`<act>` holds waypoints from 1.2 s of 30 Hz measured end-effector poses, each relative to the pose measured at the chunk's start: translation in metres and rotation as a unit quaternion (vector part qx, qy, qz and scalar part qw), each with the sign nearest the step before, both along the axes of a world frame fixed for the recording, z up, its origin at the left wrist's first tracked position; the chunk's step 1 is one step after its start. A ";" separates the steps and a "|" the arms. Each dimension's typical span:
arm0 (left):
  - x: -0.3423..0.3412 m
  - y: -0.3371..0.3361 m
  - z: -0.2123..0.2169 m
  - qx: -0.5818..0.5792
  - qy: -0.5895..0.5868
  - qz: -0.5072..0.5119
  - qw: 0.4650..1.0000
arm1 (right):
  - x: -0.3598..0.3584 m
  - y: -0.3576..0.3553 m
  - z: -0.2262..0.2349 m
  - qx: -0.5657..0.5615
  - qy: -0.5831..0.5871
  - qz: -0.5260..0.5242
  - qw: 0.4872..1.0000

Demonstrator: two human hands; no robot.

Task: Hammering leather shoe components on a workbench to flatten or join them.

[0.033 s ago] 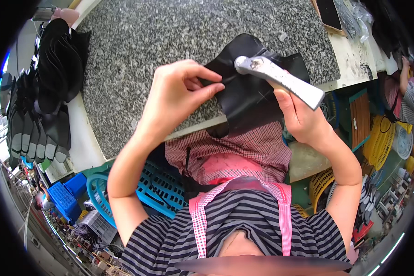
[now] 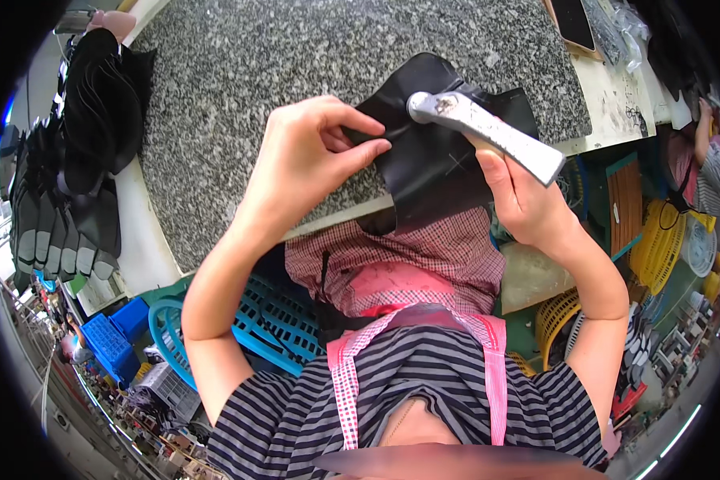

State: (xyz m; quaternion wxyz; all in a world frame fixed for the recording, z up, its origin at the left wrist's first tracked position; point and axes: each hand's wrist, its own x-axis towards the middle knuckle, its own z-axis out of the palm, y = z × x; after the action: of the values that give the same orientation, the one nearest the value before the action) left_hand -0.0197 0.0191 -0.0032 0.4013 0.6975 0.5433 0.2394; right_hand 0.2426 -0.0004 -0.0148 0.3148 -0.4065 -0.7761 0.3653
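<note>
At far left, beside the speckled granite slab [image 2: 240, 88]: stacked black and grey gloves [image 2: 64, 224], fingers hanging down. Below them, blue plastic crates [image 2: 108, 340].

At slab front edge, centre: left hand [image 2: 308, 160], thumb and forefinger pinched shut on left margin of black leather piece [image 2: 440, 172]. Piece dark, matte, thin, irregular in outline, upper portion folded and lying on the granite, lower portion hanging over the slab's front edge. Faint chalk-like cross visible on right part of surface.

Right of centre: right hand [image 2: 528, 200] clenched around handle of grey metal hammer [image 2: 488, 132]. Round head of hammer resting on or just above upper fold of leather; contact not determinable. Handle angled down and to the right, paint worn.

At far right: yellow plastic baskets [image 2: 660, 248], another person's sleeve [image 2: 716, 164] near the rim.

Compared with earlier frame: no detectable change. Same pinch, same grasp, same hammer angle, same leather position.
</note>
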 end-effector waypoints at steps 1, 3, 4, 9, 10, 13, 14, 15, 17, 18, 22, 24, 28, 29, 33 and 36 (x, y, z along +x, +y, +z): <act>0.002 -0.001 0.003 -0.023 -0.007 0.003 1.000 | 0.001 0.000 0.001 -0.019 -0.012 -0.005 1.000; 0.005 -0.004 0.005 0.000 -0.012 0.000 1.000 | 0.001 0.000 -0.001 -0.039 -0.025 -0.010 0.999; 0.005 -0.004 0.003 -0.002 -0.013 -0.001 1.000 | 0.000 0.000 -0.004 -0.006 -0.005 -0.010 1.000; 0.002 -0.008 -0.001 0.053 -0.026 -0.011 0.998 | -0.001 0.000 -0.005 0.023 0.004 0.004 1.000; 0.002 -0.009 -0.003 0.070 -0.030 -0.006 0.997 | 0.000 0.000 -0.006 0.016 0.008 0.003 1.000; -0.003 -0.008 -0.008 0.110 0.002 -0.044 0.993 | 0.002 -0.001 -0.010 0.006 0.018 0.002 1.000; -0.002 -0.009 -0.008 0.107 0.001 -0.044 0.993 | 0.002 -0.001 -0.010 0.007 0.024 0.001 1.000; 0.000 -0.009 -0.007 0.099 0.000 -0.028 0.995 | 0.002 -0.002 -0.009 0.004 0.024 0.001 1.000; 0.003 -0.009 -0.004 0.087 -0.003 -0.013 0.996 | 0.002 -0.004 -0.005 -0.022 0.000 -0.038 0.999; 0.005 -0.007 -0.003 0.070 -0.002 0.001 0.998 | 0.002 -0.003 -0.004 -0.024 -0.002 -0.038 0.999; 0.006 -0.004 0.001 0.031 0.007 0.018 0.999 | 0.002 0.008 0.007 0.006 -0.035 -0.017 0.999; 0.004 -0.005 0.001 0.021 0.010 0.026 0.999 | 0.001 0.008 0.030 -0.053 -0.085 -0.034 0.994; 0.004 0.000 0.005 0.017 0.003 0.005 1.000 | -0.005 -0.006 0.045 0.091 -0.076 -0.036 0.992; 0.004 0.001 0.007 0.018 0.002 -0.010 1.000 | -0.004 -0.005 0.040 0.201 -0.112 0.042 0.972; -0.001 0.007 0.006 0.013 0.030 -0.021 0.999 | -0.011 0.006 0.043 -0.053 -0.170 0.005 0.984; -0.005 0.011 0.006 0.051 0.047 -0.046 0.997 | -0.017 0.001 0.050 0.045 -0.093 -0.032 0.994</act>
State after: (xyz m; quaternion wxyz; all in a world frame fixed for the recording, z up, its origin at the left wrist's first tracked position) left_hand -0.0243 0.0298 0.0033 0.3493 0.7517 0.5164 0.2152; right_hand 0.2255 0.0001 0.0352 0.2712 -0.4487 -0.8042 0.2800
